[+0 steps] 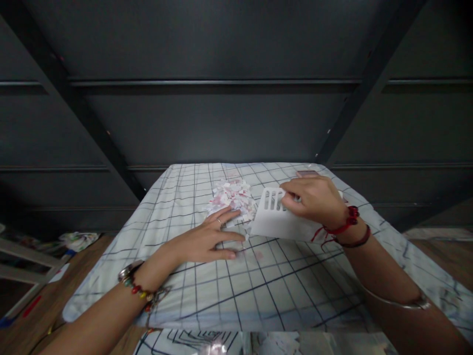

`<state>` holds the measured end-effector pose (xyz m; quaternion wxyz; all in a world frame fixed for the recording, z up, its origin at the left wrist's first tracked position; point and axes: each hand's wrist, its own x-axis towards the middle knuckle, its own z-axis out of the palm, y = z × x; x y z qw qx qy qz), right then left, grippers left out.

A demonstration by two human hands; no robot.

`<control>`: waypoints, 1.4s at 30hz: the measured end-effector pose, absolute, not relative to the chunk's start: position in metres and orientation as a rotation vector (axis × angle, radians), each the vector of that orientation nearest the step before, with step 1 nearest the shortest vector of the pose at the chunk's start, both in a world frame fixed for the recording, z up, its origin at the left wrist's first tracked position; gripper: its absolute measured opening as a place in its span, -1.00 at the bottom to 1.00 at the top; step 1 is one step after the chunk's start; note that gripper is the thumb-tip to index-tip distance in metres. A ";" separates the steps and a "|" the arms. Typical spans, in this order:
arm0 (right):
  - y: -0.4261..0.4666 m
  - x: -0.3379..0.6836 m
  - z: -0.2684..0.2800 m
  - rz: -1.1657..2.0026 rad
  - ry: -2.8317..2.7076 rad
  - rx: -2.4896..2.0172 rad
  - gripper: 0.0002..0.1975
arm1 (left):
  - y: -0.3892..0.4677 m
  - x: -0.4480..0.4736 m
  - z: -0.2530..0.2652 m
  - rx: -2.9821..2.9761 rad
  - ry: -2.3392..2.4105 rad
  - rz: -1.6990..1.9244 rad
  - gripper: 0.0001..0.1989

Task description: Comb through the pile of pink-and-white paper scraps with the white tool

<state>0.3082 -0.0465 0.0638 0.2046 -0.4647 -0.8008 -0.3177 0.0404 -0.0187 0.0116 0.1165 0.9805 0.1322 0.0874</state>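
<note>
A loose heap of torn paper scraps [232, 193], white with pink bits, lies on the checked cloth. My left hand [210, 236] rests palm down at the heap's near edge, fingers spread, fingertips by the scraps. Just right of the heap, my right hand [314, 199] has its fingers closed on the upper edge of a white slotted panel [273, 222]. This panel is flat and stiff-looking, with several long slots near its top. It stands tilted, its left end close to the scraps. Part of it is hidden behind my right hand and wrist.
The table's white cloth [207, 296] has dark grid lines. A small brownish-pink object [308, 173] lies beyond my right hand. Dark panelled boards [221, 123] rise behind the table. Clear plastic things [314, 343] show at the bottom edge. A pale wooden frame [25, 261] stands at left.
</note>
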 end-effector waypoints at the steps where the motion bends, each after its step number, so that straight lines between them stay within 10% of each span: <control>1: -0.046 0.309 0.064 -0.868 -2.236 -1.303 -0.76 | -0.019 0.040 0.011 2.871 0.389 0.253 -0.62; 42: -0.047 0.301 0.061 -0.822 -2.211 -1.344 -0.77 | -0.016 0.038 0.006 2.857 0.434 0.297 -0.51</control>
